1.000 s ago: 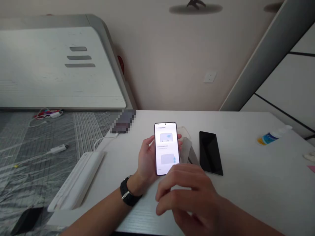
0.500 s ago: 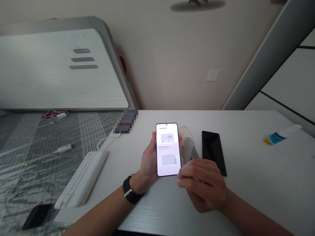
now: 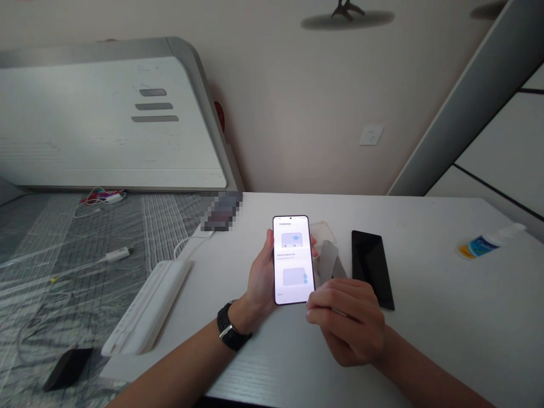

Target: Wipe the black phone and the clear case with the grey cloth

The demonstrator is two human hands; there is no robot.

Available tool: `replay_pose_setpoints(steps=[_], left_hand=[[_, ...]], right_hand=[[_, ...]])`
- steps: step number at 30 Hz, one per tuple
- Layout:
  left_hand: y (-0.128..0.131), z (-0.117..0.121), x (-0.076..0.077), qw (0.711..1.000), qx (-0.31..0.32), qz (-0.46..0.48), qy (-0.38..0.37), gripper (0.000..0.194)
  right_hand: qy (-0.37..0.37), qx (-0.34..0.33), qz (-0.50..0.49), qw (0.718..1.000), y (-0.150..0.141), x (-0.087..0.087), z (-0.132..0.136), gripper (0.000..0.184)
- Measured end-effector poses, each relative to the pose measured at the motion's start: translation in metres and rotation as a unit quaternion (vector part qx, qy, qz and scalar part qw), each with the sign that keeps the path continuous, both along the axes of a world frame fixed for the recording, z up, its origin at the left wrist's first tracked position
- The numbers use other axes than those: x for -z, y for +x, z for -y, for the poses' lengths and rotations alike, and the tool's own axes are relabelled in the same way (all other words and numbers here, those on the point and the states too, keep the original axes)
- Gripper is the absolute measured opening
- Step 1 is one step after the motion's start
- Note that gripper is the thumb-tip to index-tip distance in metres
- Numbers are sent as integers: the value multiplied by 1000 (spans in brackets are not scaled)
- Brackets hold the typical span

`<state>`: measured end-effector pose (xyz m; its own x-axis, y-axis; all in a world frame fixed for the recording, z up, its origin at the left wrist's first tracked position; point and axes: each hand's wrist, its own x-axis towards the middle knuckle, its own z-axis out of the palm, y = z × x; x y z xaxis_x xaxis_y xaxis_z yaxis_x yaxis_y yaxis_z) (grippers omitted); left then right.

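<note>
Smartphone: your slim, rectangular smartphone with a lit white screen and dark rim is at the centre of the frame, held up over the white, wood-grained tabletop, its screen facing you.
Left hand: your left hand cups the smartphone from behind, half curled around it, with the thumb along its left edge and fingertips showing past its right edge.
Right hand: your right hand is loosely curled just beside the smartphone's lower right corner; you can't tell from here whether its fingertips touch the rim or pinch anything.
Weight and stiffness: expect it to be fairly light for one hand, and rigid, so it shouldn't bend under a normal hold.
Slip: the smooth glass and polished rim will likely slide on dry fingers; no case shows around the visible edges.
Fragility: treat the screen and corners as breakable if dropped or knocked.
Where to hold: take it by the two long side edges, palm behind for support, fingers off the glass.
Close by: a clear, thin plastic piece lies behind its right edge, and a black, flat rectangular slab lies right of centre.
</note>
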<state>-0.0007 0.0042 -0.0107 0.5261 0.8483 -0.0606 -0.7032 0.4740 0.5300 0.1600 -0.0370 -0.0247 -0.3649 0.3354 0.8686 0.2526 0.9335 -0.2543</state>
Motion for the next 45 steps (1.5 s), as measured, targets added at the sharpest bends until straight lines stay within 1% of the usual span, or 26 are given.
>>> replay_pose_setpoints(steps=[5, 18, 22, 28, 32, 37, 39, 43, 45], left_hand=[[1, 1, -3, 1000, -21, -11, -21, 77], [-1, -1, 3, 1000, -1, -1, -4, 78], [-1, -1, 2, 1000, -1, -4, -3, 80], [0, -1, 2, 999, -35, -29, -13, 73], [-1, -2, 2, 1000, -19, -21, 3, 75], [-1, -2, 2, 1000, -11, -17, 7, 76], [0, -1, 0, 1000, -18, -24, 8, 76], [2, 1, -3, 998, -52, -38, -2, 71], [3, 1, -4, 998, -51, -33, -4, 72]], right_hand=[[4, 7, -4, 1000, 2, -2, -1, 20], [7, 24, -16, 1000, 3, -8, 0, 23], [-3, 53, -41, 998, 4, -12, -1, 25], [-10, 92, -62, 994, 7, -16, -1, 28], [-20, 110, -75, 991, 6, -16, -3, 28], [-41, 114, -84, 989, 7, -13, -7, 26], [-54, 116, -81, 988, 7, -11, -8, 25], [-60, 116, -78, 988, 8, -8, -8, 25], [-59, 115, -77, 989, 8, -7, -8, 25]])
